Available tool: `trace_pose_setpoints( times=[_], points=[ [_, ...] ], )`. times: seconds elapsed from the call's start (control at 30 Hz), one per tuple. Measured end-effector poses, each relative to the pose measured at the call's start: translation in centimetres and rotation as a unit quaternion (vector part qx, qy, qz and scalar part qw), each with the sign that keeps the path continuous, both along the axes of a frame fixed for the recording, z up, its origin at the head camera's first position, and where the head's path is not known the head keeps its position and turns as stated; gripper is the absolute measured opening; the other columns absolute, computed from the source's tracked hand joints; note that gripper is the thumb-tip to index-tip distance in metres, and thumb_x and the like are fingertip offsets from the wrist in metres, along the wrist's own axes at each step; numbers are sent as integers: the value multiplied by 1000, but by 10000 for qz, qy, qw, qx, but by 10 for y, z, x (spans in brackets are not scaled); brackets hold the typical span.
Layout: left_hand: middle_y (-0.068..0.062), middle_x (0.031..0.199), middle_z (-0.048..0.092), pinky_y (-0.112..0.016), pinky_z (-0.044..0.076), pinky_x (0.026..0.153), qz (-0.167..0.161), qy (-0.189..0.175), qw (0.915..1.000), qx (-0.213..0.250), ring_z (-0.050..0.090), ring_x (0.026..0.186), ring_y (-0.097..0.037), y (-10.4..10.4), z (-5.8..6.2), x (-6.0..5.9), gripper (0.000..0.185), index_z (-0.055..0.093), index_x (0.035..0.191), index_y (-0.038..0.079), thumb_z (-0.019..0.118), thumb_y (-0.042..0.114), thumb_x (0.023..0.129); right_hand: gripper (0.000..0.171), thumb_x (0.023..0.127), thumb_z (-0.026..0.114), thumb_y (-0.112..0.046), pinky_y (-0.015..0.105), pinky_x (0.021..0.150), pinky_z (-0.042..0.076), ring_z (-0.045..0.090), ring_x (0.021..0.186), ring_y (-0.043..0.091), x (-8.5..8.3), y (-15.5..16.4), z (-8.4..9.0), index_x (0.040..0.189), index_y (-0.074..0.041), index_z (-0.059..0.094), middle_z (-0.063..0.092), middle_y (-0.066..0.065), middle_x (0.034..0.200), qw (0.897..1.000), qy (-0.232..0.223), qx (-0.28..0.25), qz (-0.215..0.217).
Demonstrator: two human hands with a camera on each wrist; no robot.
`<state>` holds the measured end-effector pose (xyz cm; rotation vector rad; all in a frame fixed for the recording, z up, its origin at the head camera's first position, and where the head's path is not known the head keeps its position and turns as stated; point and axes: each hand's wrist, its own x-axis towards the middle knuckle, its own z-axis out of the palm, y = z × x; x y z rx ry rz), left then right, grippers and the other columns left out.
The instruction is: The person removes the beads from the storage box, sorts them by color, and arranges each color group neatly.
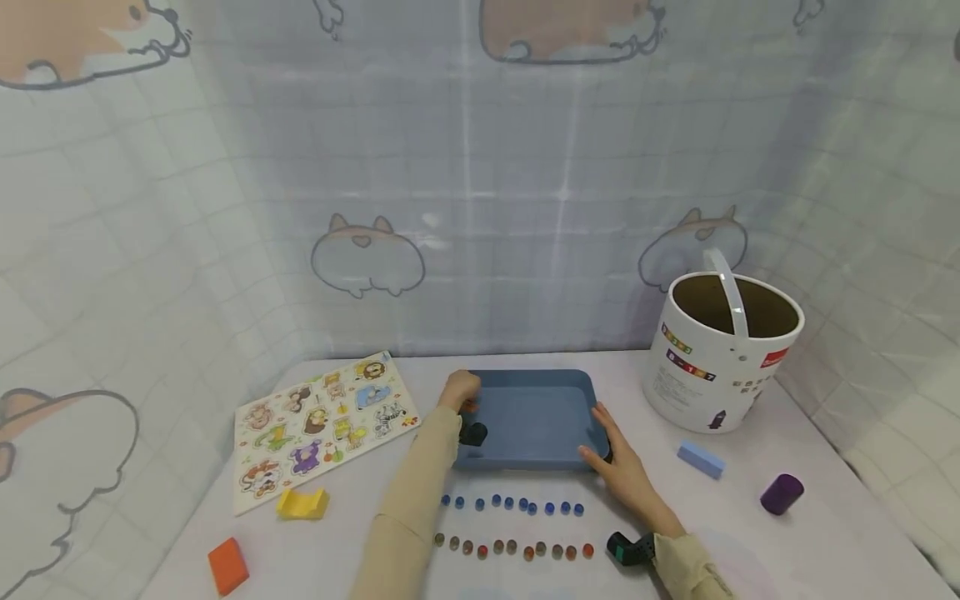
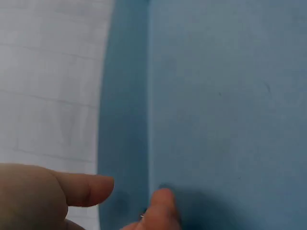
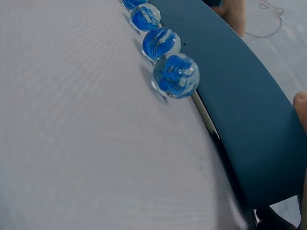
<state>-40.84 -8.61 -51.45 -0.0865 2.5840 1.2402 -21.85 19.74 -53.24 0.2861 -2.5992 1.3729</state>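
A shallow blue-grey tray [image 1: 536, 421] lies on the table between both hands. My left hand [image 1: 460, 392] grips its left wall. In the left wrist view the thumb [image 2: 91, 189] lies outside that wall and a finger [image 2: 163, 211] reaches inside. At the front right corner my right hand [image 1: 628, 475] holds the tray, thumb and fingers spread around the rim; its lower fingers are hidden. Just in front of the tray runs a row of blue marbles [image 1: 509, 503], seen large as clear glass with a blue swirl [image 3: 176, 75]. A second row holds reddish-brown marbles [image 1: 512, 547].
To the left lie an animal puzzle board [image 1: 322, 425], a yellow curved block [image 1: 302, 504] and an orange block [image 1: 228, 567]. On the right stands a white bucket [image 1: 690, 379] with a raised handle, near a light blue block [image 1: 701, 460] and a purple cylinder [image 1: 782, 494].
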Motion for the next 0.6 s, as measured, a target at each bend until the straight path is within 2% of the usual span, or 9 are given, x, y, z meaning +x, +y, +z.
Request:
trace_pose_setpoints(
  times=[0.07, 0.13, 0.2, 0.23, 0.27, 0.3, 0.43, 0.5, 0.6],
  points=[
    [-8, 69, 50, -27, 33, 43, 218, 80, 9995, -226, 31, 42, -13, 8, 35, 32, 26, 45, 66, 7, 46, -4, 89, 75, 93, 64, -31, 65, 110, 22, 19, 146, 43, -2, 0, 0, 154, -9, 25, 16, 14, 163, 10000, 74, 33, 30],
    [0, 51, 37, -24, 28, 40, 449, 377, 9976, -370, 27, 40, -11, 14, 56, 55, 37, 36, 55, 11, 42, -6, 88, 75, 93, 63, -32, 65, 111, 22, 18, 147, 42, -3, 0, 0, 154, -10, 25, 16, 13, 163, 9999, 95, 79, 55],
    [3, 45, 27, -24, 30, 40, 686, 656, 9940, -547, 31, 40, -12, 20, 68, 71, 41, 35, 52, 12, 41, -2, 89, 76, 93, 63, -33, 64, 111, 21, 18, 147, 42, -3, 0, 1, 154, -10, 25, 15, 12, 163, 9999, 83, 85, 41],
    [2, 46, 30, -25, 32, 42, 781, 805, 9913, -685, 33, 42, -13, 22, 68, 73, 42, 33, 51, 13, 43, -2, 89, 76, 93, 64, -33, 65, 111, 21, 18, 147, 42, -2, 0, 1, 154, -10, 25, 16, 12, 163, 9999, 72, 83, 31],
    [-1, 48, 35, -27, 35, 44, 885, 874, 9886, -852, 35, 44, -14, 24, 64, 71, 41, 36, 51, 12, 44, 0, 89, 76, 93, 64, -33, 65, 111, 21, 18, 147, 42, -2, 0, 2, 154, -9, 25, 15, 12, 163, 10000, 39, 83, 29],
    [-3, 51, 39, -30, 39, 47, 974, 870, 9861, -1029, 37, 47, -16, 26, 58, 67, 39, 40, 53, 11, 46, 2, 91, 76, 93, 64, -34, 65, 111, 20, 18, 147, 42, -2, 0, 2, 154, -9, 25, 15, 12, 163, 10000, 10, 87, 25],
    [-8, 61, 48, -41, 48, 61, 1210, 749, 9812, -1306, 45, 56, -20, 30, 55, 65, 36, 47, 59, 9, 51, 12, 94, 76, 93, 64, -32, 65, 111, 21, 18, 147, 42, -1, -1, 3, 154, -8, 25, 15, 13, 163, 10000, -7, 77, 17],
    [-6, 57, 44, -40, 47, 59, 1206, 742, 9821, -1239, 44, 55, -20, 31, 54, 64, 38, 43, 56, 11, 51, 12, 93, 75, 93, 64, -31, 65, 111, 21, 18, 147, 43, 0, -1, 3, 153, -8, 25, 15, 13, 163, 10000, -2, 42, -5],
    [-1, 48, 40, -33, 41, 49, 1055, 691, 9867, -1029, 43, 47, -17, 29, 49, 61, 41, 41, 52, 12, 52, 11, 91, 75, 93, 64, -30, 65, 111, 21, 18, 147, 43, 1, -1, 2, 154, -9, 25, 15, 13, 163, 10000, -42, 7, -27]
  ],
)
